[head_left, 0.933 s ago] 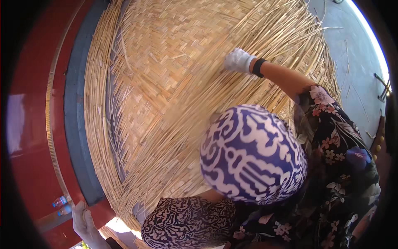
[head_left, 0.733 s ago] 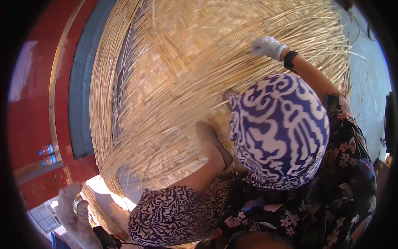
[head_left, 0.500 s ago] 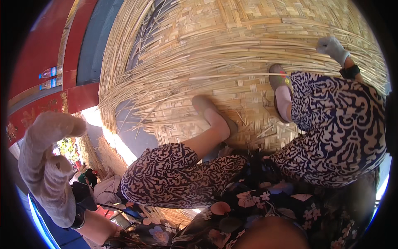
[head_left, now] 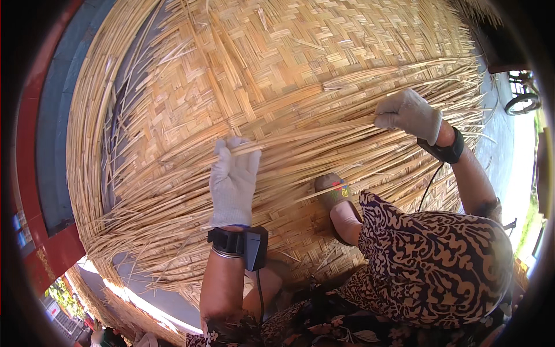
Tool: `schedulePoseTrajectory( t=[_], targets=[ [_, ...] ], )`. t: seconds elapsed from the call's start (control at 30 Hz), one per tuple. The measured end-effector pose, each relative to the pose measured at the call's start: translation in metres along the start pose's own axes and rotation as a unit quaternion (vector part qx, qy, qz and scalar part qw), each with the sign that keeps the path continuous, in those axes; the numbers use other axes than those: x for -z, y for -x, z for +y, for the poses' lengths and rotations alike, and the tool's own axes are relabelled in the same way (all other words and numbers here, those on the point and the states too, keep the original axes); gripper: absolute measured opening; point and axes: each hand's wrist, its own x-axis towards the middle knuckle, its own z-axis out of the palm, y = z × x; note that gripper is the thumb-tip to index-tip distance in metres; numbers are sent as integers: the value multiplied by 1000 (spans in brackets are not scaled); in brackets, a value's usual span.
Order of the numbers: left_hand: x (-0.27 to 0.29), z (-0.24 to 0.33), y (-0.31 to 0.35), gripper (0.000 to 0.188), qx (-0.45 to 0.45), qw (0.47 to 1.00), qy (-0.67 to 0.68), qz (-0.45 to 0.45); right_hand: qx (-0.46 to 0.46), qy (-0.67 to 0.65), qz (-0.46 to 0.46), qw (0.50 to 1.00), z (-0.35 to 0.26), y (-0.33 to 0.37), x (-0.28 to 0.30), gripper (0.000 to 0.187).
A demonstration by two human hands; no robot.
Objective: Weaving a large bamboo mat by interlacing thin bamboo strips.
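Note:
My left hand [head_left: 234, 185], in a whitish glove, is raised over a layer of long straw-coloured reeds [head_left: 324, 168]. A thin bundle of reeds [head_left: 312, 134] crosses its loosely bent fingers. Farther right, my right hand [head_left: 409, 115], gloved too, is closed around the other part of this bundle. The bundle stretches between both hands, slightly above the rest. Beneath lies a woven mat [head_left: 289, 52] in a zigzag pattern. Some reeds near my left hand are smeared by motion.
My shod foot [head_left: 334, 191] rests on the mat beside the loose reeds. Long reeds [head_left: 87, 127] curve along the mat's left edge, near a red border [head_left: 29, 173]. A wheel [head_left: 522, 104] shows at the far right. Dark devices with cables sit on both wrists.
My left hand has come from the lower left onto the reeds. The right hand now holds reeds nearer the middle. The view has shifted right, and my left leg is mostly hidden.

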Motion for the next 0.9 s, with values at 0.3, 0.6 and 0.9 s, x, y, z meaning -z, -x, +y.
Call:
schedulePoseTrajectory(
  t=[0.3, 0.6, 0.9],
  targets=[
    [42, 29, -38, 35, -69, 967, -80, 232, 8, 74, -39, 996, 77, -31, -8, 28],
    [49, 43, -56, 47, -80, 939, -157, 294, 27, 302, 105, 947, 64, -73, -33, 18],
    [25, 14, -67, 51, 23, 939, -264, 220, 53, -33, 122, 991, 68, 11, -43, 30]
  ],
)
